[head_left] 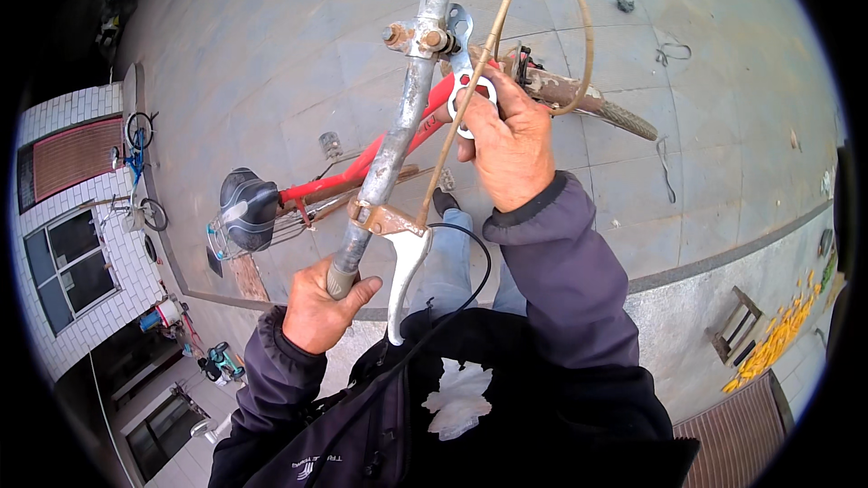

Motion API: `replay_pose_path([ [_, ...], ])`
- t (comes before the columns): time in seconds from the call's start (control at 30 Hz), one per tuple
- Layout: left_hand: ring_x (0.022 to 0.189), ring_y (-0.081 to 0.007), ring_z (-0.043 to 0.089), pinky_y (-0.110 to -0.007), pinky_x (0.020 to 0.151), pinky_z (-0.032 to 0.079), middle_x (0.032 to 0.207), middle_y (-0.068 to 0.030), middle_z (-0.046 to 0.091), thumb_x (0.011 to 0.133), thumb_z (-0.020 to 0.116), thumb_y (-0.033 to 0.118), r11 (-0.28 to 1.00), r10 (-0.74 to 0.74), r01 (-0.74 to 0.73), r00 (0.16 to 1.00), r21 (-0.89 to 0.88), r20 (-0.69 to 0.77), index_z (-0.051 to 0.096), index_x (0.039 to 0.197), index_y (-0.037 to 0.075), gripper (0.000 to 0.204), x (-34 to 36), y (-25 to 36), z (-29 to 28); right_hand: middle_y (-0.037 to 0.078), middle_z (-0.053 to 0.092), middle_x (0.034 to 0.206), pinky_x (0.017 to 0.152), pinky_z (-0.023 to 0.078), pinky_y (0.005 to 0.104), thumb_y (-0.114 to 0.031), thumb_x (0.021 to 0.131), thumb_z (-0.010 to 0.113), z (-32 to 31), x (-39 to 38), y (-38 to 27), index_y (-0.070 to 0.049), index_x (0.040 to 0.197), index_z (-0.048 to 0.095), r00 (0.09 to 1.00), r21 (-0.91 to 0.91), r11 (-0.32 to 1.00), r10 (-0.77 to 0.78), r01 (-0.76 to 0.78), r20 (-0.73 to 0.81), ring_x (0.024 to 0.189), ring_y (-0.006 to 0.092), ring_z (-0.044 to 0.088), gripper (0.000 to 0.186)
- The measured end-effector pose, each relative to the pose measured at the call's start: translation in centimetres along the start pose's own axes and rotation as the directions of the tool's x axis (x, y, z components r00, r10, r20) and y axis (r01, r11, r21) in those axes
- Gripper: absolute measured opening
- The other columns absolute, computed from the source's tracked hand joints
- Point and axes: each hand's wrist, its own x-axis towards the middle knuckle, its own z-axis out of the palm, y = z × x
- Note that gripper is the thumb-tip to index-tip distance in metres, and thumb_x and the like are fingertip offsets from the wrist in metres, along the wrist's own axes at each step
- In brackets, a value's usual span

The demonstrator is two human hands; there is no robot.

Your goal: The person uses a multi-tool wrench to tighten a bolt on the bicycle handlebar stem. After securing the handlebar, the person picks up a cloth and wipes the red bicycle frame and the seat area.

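Observation:
My left hand [316,312] wraps round the rubber grip at the near end of a rusty bicycle handlebar [398,140]. Beside that hand hangs a white brake lever [409,267], fixed to the bar by a rusty bracket. My right hand [514,145] pinches the lower end of a flat, multi-hole bicycle wrench [462,59]. Its upper end lies next to the rusty stem clamp bolts [421,38]; whether it sits on a nut is hard to see. A tan brake cable [470,86] crosses in front of the wrench.
Below the handlebar stretch the red bicycle frame [362,161], black saddle [249,208] and front tyre [624,117]. A black strap [667,172] and a dark scrap [625,4] lie on the paving. Other bicycles [137,163] stand by a white-tiled wall. Yellow corn cobs [779,334] lie at right.

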Motion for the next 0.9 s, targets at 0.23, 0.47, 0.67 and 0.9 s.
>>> replay_pose_path([
  [0.23,0.056,-0.0084,0.044,-0.027,0.052,0.041,0.059,-0.0012,0.051,0.078,0.075,0.012,1.0,-0.019,0.019,1.0,0.011,-0.004,0.056,0.075,0.001,0.023,0.0,0.2,0.1,0.005,0.064,0.075,0.048,0.041,0.0208,-0.015,0.091,0.056,0.5,0.6,-0.2,0.002,0.115,0.058,0.976,-0.26,0.952,-0.192,0.16,-0.104,0.055,0.0056,0.048,0.03],
  [0.47,0.056,-0.0091,0.045,-0.028,0.053,0.042,0.058,-0.0028,0.051,0.078,0.075,0.014,0.999,-0.019,0.02,1.0,0.028,-0.002,0.056,0.075,0.0,0.023,0.1,0.4,-0.1,0.003,0.06,0.076,0.049,0.039,0.0208,-0.017,0.092,0.058,0.8,0.2,-0.9,0.0,0.122,0.055,0.982,-0.343,0.935,-0.138,0.086,-0.131,0.059,0.006,0.049,0.035],
  [0.67,0.056,-0.0089,0.046,-0.029,0.054,0.043,0.058,-0.0037,0.053,0.078,0.075,0.014,1.0,-0.017,0.017,1.0,0.022,-0.002,0.057,0.076,0.0,0.023,0.1,0.2,0.0,0.001,0.056,0.082,0.052,0.043,0.0214,-0.016,0.091,0.061,2.4,-0.7,2.2,-0.004,0.131,0.049,0.972,0.023,0.988,-0.145,0.151,-0.184,0.061,0.0067,0.051,0.044],
  [0.9,0.056,-0.0093,0.046,-0.029,0.054,0.043,0.058,-0.0047,0.053,0.078,0.075,0.015,0.999,-0.029,0.029,1.0,0.018,-0.012,0.057,0.077,-0.001,0.023,0.2,0.2,0.0,0.003,0.059,0.084,0.053,0.045,0.0208,-0.013,0.091,0.06,2.8,-0.9,1.3,-0.002,0.131,0.049,0.979,0.065,0.992,-0.092,0.105,-0.182,0.063,0.0076,0.055,0.043],
])
